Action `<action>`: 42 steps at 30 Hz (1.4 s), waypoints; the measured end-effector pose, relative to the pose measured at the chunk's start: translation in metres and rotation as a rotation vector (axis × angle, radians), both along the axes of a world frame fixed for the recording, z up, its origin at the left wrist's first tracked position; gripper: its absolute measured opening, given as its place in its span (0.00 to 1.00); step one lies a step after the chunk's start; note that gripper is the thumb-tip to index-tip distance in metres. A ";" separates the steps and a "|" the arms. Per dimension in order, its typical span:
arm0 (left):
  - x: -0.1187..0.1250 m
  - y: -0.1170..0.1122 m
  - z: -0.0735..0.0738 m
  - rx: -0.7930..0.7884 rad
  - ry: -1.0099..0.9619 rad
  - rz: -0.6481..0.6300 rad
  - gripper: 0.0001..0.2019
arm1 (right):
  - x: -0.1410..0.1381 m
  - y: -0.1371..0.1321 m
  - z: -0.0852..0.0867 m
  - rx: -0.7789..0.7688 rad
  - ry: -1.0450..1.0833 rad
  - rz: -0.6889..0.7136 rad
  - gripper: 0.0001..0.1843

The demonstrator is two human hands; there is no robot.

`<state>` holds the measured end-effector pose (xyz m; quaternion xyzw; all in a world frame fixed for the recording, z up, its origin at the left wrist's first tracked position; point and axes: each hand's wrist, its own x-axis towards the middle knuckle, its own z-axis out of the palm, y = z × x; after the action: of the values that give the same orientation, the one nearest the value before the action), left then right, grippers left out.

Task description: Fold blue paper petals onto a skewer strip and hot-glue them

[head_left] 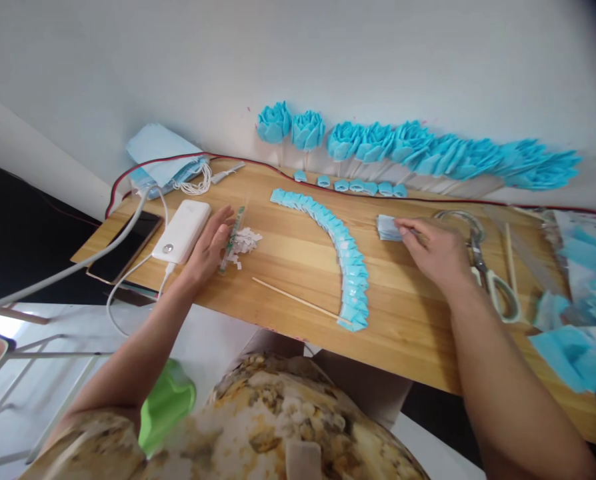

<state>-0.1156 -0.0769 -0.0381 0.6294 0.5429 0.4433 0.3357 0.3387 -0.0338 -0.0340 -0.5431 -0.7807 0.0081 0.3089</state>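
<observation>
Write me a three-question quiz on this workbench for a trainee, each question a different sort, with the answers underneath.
1. Which of the person's hands is at the small stack of light-blue pieces?
2. True or false: the scissors lie to the right of the curved row of blue pieces.
3. Fill in the blank: the blue flowers on sticks stand in a row against the ____.

Key:
1. The right hand.
2. True.
3. Wall.
</observation>
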 end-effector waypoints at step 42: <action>-0.003 -0.010 0.022 0.019 1.013 0.098 0.13 | 0.003 -0.001 0.001 -0.114 0.031 -0.073 0.16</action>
<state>-0.1186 -0.0873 -0.0156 0.7421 0.6624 0.1025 0.0031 0.3416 -0.0350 -0.0332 -0.5876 -0.7539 0.0495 0.2896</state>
